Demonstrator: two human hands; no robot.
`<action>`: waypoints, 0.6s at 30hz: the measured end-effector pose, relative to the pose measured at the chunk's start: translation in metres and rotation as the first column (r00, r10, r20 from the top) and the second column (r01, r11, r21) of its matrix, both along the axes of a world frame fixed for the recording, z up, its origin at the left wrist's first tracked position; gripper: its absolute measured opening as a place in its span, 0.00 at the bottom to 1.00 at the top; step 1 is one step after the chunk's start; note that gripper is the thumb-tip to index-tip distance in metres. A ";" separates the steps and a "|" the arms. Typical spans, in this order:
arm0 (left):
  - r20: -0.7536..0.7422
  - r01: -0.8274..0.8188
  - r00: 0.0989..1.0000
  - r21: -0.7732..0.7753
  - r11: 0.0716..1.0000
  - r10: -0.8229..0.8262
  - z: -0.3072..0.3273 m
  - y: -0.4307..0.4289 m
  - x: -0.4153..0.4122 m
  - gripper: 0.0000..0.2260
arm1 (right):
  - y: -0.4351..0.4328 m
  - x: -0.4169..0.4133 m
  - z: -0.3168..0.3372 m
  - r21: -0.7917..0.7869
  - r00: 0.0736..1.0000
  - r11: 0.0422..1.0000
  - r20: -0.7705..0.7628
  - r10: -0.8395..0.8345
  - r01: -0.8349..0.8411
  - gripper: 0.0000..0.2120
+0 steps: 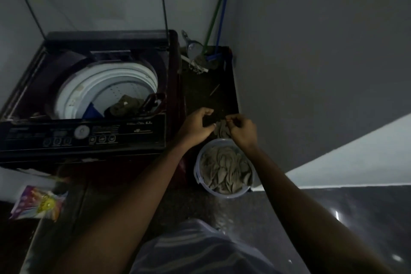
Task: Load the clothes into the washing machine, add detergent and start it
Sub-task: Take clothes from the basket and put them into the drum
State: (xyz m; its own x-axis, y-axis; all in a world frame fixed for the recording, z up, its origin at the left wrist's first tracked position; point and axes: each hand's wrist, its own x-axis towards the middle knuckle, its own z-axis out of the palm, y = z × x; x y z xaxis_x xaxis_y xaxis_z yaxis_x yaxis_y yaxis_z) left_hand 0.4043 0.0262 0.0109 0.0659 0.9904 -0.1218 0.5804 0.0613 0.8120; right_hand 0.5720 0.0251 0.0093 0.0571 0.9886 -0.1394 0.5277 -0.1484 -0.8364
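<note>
We judge the loading to be partly done and everything after it not yet begun. The washing machine (138, 140) stands with its lid (89, 2) raised, and inside the white drum (106, 82) we already see an olive garment (124, 105) and something blue (92, 112) beside it, so some clothes are in. Most are not: the bucket (224, 194) on the floor just right of the machine holds a heap of grey-beige laundry (224, 169) that reaches about to its rim. Both hands are at work directly above that bucket, on a small grey garment (221, 130) hanging between them. The right hand (242, 129) pinches its upper edge with curled fingers, and the left hand (196, 125) is curled too, its thumb tip on the cloth's left edge (the light is dim, so we cannot make out how firm that left grip is). The garment is clear of the heap but well apart from the drum, so we take this step to be lifting one piece out for loading. The detergent packet (37, 203) lies on the floor in front of the machine at its left, apart from both hands; whether it has been opened we cannot tell. The control panel (84, 134) shows no lit display that we can see, so adding detergent, closing the lid and starting all appear to remain.
</note>
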 end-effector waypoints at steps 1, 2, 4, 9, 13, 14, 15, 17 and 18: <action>-0.011 0.008 1.000 -0.009 1.000 -0.009 -0.005 -0.001 0.003 0.20 | -0.005 0.004 -0.004 -0.017 1.000 1.000 -0.005 -0.021 0.021 0.10; -0.017 0.013 1.000 -0.018 1.000 -0.014 -0.011 -0.001 0.004 0.21 | -0.009 0.008 -0.010 -0.026 0.999 0.999 -0.005 -0.044 0.044 0.10; -0.008 0.012 1.000 -0.034 0.999 -0.012 -0.022 -0.001 0.006 0.21 | -0.017 0.014 -0.019 -0.038 0.997 0.996 0.007 -0.080 0.080 0.10; -0.003 0.067 0.998 -0.101 0.993 -0.068 -0.047 -0.001 0.008 0.21 | -0.030 0.026 -0.039 -0.071 0.982 0.979 0.024 -0.189 0.190 0.09; 0.003 0.123 0.992 -0.153 0.980 -0.124 -0.063 -0.009 0.015 0.21 | -0.037 0.034 -0.053 -0.111 0.973 0.967 0.020 -0.229 0.229 0.08; 0.007 0.127 0.992 -0.168 0.978 -0.128 -0.066 -0.012 0.017 0.21 | -0.040 0.037 -0.056 -0.121 0.972 0.965 0.020 -0.234 0.234 0.08; 0.009 0.128 0.992 -0.179 0.975 -0.129 -0.070 -0.015 0.020 0.21 | -0.041 0.041 -0.061 -0.135 0.971 0.962 0.025 -0.237 0.238 0.08; 0.005 0.116 0.993 -0.187 0.976 -0.117 -0.080 -0.016 0.028 0.21 | -0.042 0.051 -0.073 -0.166 0.971 0.957 0.049 -0.232 0.237 0.09; 0.003 0.106 0.994 -0.194 0.975 -0.107 -0.086 -0.017 0.032 0.20 | -0.042 0.057 -0.081 -0.185 0.972 0.954 0.065 -0.227 0.235 0.10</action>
